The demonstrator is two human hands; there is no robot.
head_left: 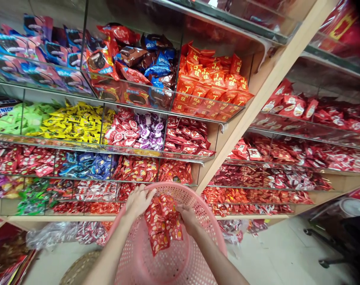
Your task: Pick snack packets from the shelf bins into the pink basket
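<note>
A pink perforated plastic basket (208, 241) is below me, in front of the shelves. My left hand (138, 202) is at its far rim, fingers over the edge and thumb toward the inside. Inside the basket's opening, my right hand (187, 217) is closed on the side edge of a bunch of red candy packets (163, 223) with orange and white print. The bunch hangs between my two hands, close to the left thumb. How the packets are joined together cannot be made out.
Glass-fronted shelves hold red snack packets (212, 85), yellow wrapped candies (76, 122) and blue ones (88, 164). A slanting wooden post (242, 114) divides the shelving. Clear plastic bags (55, 233) and a woven basket (79, 267) are on the floor; chair casters (325, 263) stand right.
</note>
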